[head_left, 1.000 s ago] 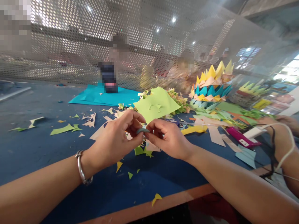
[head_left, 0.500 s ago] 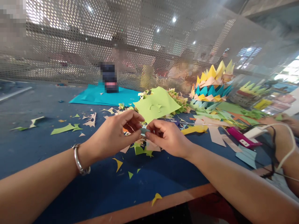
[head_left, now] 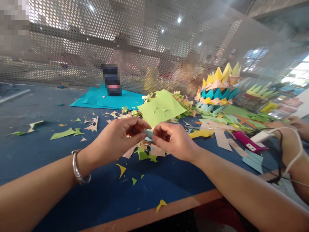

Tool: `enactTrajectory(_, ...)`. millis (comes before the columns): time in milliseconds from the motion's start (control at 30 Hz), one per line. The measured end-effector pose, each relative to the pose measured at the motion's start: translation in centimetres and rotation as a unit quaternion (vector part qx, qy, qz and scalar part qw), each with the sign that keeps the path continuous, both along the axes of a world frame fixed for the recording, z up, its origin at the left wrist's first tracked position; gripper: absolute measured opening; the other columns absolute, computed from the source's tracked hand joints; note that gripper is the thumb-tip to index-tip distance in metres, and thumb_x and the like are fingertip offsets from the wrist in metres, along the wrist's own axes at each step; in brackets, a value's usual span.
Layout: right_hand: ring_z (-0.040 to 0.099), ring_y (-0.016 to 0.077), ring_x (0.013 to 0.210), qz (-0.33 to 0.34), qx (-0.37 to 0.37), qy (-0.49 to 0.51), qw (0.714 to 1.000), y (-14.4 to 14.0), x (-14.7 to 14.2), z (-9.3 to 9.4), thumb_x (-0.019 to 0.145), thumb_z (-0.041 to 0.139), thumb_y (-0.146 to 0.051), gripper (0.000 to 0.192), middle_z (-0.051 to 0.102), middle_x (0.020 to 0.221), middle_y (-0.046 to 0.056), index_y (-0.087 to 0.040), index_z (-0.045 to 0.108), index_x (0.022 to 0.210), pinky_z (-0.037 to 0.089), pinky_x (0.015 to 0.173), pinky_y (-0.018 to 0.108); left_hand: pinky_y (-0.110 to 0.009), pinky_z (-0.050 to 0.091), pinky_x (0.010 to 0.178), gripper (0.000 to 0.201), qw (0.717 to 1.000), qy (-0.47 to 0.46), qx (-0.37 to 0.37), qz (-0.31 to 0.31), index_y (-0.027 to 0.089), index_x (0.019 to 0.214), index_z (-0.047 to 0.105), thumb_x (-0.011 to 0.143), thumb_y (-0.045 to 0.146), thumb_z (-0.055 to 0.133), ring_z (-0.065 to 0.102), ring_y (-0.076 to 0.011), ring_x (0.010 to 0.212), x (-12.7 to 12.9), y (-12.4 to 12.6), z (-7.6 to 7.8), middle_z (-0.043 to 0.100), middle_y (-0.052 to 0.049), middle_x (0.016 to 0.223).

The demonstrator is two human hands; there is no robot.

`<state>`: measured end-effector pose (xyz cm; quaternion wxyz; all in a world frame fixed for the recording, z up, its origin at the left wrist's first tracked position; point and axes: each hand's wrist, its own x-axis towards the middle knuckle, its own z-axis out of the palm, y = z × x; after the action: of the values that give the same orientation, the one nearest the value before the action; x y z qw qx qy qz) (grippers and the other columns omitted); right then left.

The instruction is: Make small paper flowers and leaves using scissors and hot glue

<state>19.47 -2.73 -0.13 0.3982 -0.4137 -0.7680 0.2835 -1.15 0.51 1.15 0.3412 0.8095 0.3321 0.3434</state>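
Between my two hands is a small piece of light blue paper [head_left: 148, 135], pinched at both ends above the blue table [head_left: 101, 199]. My left hand [head_left: 120, 135] grips its left end with thumb and fingers; a silver bracelet [head_left: 78, 169] circles that wrist. The other end is held by my right hand [head_left: 175, 140], fingers curled against the thumb. The fingertips cover much of the paper, so its exact shape is hidden. Under and around the hands lie green scraps [head_left: 144, 156] and pinkish scraps [head_left: 157, 150]. Just beyond them a light green sheet [head_left: 164, 108] rests on a heap of folded pieces.
Teal sheets [head_left: 89, 98] lie at the back left by a perforated metal screen [head_left: 84, 61]. A layered paper crown stack [head_left: 218, 93] stands back right. A magenta power strip [head_left: 249, 141] with cables lies at right, near another person's arm [head_left: 293, 154].
The light blue paper has turned slightly between my fingertips and shows more of its surface. My hands stay close together in nearly the same place; the view has shifted a little.
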Motion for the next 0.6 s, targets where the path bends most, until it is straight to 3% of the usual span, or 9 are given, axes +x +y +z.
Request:
enactTrajectory(200,0.045,0.0073,0.053,0.016,-0.005,-0.015,1.0,0.08,0.06,-0.07,0.083,0.065,-0.019,0.011,0.053,0.062,-0.005,-0.017,0.056,0.076,0.036,0.048,0.02,-0.023,0.04,0.052,0.017,0.996,0.09,-0.012,0.011,0.022,0.088,0.077,0.082,0.032,0.066,0.056,-0.0124,0.058,0.03,-0.14,0.29,0.069,0.002,0.067)
enactTrajectory(300,0.044,0.0062,0.05,0.015,0.021,-0.023,0.999,0.03,0.08,-0.09,0.085,0.065,-0.02,0.011,0.052,0.063,-0.006,-0.017,0.058,0.078,0.036,0.046,0.02,-0.023,0.036,0.05,0.013,0.992,0.087,-0.089,-0.007,0.021,0.081,0.076,0.078,0.03,0.068,0.05,-0.0114,0.054,0.24,-0.21,-0.02,0.065,0.003,0.061)
enactTrajectory(433,0.043,0.0048,0.05,0.008,0.103,-0.03,0.994,0.0,0.16,-0.07,0.088,0.065,-0.017,0.007,0.054,0.069,-0.005,-0.017,0.06,0.082,0.037,0.047,0.019,-0.021,0.042,0.055,0.01,0.972,-0.026,-0.233,-0.001,0.019,0.074,0.073,0.077,0.029,0.073,0.053,-0.0101,0.057,0.47,-0.07,-0.34,0.066,0.003,0.062)
enactTrajectory(600,0.046,0.0061,0.055,0.022,0.176,-0.07,0.982,-0.12,0.14,-0.32,0.088,0.062,-0.011,0.01,0.057,0.084,0.0,-0.017,0.062,0.097,0.04,0.048,0.019,-0.016,0.044,0.054,0.013,0.917,-0.164,-0.362,0.032,0.017,0.068,0.07,0.08,0.021,0.072,0.058,-0.0078,0.056,0.65,-0.04,-0.03,0.069,0.0,0.063)
